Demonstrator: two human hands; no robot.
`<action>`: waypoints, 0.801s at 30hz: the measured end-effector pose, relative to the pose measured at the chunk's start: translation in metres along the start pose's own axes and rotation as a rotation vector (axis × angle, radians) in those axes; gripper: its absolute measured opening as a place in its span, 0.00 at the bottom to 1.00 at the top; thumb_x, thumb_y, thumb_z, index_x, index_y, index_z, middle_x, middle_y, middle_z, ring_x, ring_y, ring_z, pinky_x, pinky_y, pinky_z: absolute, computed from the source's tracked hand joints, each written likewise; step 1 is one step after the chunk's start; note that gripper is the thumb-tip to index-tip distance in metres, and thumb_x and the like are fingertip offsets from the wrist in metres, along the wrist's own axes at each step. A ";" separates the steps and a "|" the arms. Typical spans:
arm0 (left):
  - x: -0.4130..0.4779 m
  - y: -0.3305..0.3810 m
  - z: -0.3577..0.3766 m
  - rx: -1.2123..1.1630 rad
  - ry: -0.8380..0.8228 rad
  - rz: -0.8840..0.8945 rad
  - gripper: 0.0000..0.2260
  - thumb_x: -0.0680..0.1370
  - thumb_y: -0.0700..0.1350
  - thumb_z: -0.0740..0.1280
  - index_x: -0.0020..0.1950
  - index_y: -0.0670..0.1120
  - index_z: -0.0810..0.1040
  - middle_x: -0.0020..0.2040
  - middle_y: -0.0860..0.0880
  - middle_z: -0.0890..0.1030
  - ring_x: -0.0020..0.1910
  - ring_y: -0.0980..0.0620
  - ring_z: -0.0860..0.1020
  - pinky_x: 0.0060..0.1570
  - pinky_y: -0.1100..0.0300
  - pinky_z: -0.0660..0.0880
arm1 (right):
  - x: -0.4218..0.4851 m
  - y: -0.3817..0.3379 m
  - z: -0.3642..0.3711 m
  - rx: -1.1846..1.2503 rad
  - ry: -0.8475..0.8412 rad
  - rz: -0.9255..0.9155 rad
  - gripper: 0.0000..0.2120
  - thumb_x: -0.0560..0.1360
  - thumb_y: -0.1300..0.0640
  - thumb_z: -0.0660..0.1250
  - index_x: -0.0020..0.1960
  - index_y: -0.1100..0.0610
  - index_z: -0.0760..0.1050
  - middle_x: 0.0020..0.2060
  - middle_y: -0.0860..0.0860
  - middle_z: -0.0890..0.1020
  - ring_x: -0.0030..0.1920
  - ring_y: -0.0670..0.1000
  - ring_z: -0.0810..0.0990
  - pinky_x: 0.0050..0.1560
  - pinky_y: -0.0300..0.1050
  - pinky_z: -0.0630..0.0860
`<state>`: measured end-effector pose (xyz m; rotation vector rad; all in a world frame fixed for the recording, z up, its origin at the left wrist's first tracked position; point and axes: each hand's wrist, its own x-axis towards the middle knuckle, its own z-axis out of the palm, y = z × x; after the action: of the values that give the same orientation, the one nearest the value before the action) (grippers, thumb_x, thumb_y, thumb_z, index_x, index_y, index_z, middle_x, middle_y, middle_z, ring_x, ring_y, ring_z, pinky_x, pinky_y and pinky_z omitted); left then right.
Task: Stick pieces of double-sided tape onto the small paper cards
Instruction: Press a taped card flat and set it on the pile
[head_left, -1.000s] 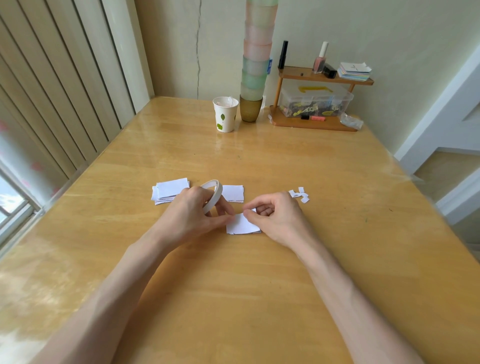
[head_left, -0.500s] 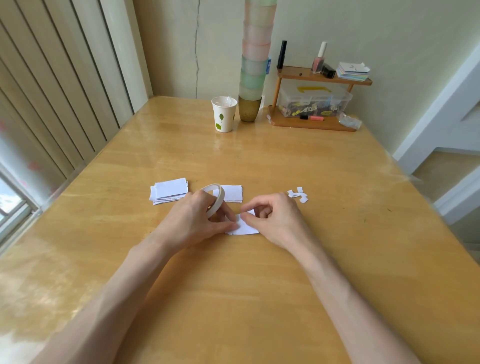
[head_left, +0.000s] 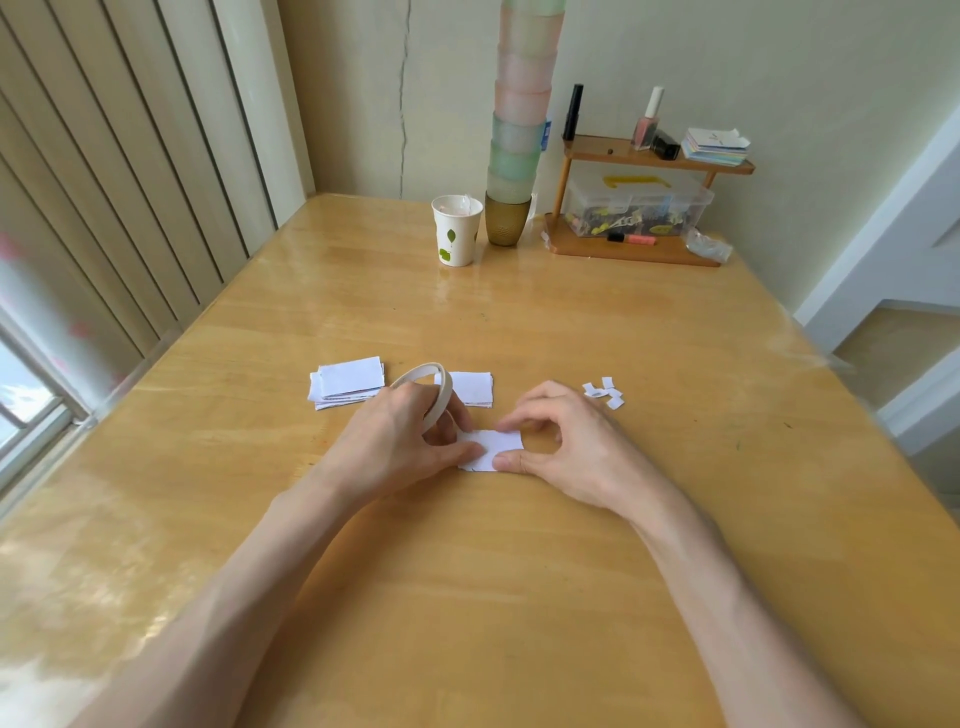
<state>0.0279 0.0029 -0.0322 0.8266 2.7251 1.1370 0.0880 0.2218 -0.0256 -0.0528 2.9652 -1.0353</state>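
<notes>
A small white card (head_left: 496, 449) is lying flat on the counter (head_left: 519, 597). A thin tape roll (head_left: 441, 387) is standing tilted on edge just left of this card. A tidy card stack (head_left: 475, 387) and a looser card pile (head_left: 349, 382) are lying just beyond it.

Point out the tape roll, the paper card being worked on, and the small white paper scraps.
tape roll (head_left: 441, 397): head view, on the ring's right-hand band.
paper card (head_left: 493, 447): head view, on its bare white middle.
paper scraps (head_left: 592, 391): head view, on a left-hand piece of the cluster.
</notes>
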 end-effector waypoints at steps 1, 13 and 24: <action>0.000 0.001 0.000 -0.003 -0.001 0.003 0.09 0.73 0.53 0.79 0.46 0.54 0.81 0.37 0.56 0.81 0.35 0.60 0.78 0.38 0.61 0.74 | -0.001 0.000 0.000 0.002 0.006 -0.002 0.14 0.70 0.45 0.81 0.54 0.43 0.84 0.55 0.37 0.77 0.53 0.36 0.76 0.50 0.33 0.67; 0.002 0.006 -0.008 -0.343 0.013 -0.101 0.12 0.76 0.54 0.76 0.41 0.46 0.84 0.30 0.49 0.78 0.28 0.53 0.67 0.31 0.60 0.64 | -0.001 -0.006 -0.002 0.676 0.125 0.021 0.08 0.74 0.55 0.80 0.52 0.52 0.86 0.45 0.47 0.87 0.46 0.45 0.84 0.54 0.42 0.80; -0.001 0.018 -0.006 -0.407 0.170 -0.063 0.13 0.79 0.54 0.73 0.39 0.47 0.83 0.25 0.53 0.73 0.25 0.52 0.65 0.28 0.61 0.63 | 0.001 -0.020 0.017 0.749 0.266 0.024 0.14 0.78 0.54 0.76 0.47 0.66 0.82 0.34 0.48 0.84 0.35 0.45 0.79 0.41 0.42 0.75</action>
<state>0.0359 0.0091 -0.0155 0.6049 2.4784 1.7355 0.0882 0.1957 -0.0265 0.1295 2.5417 -2.2033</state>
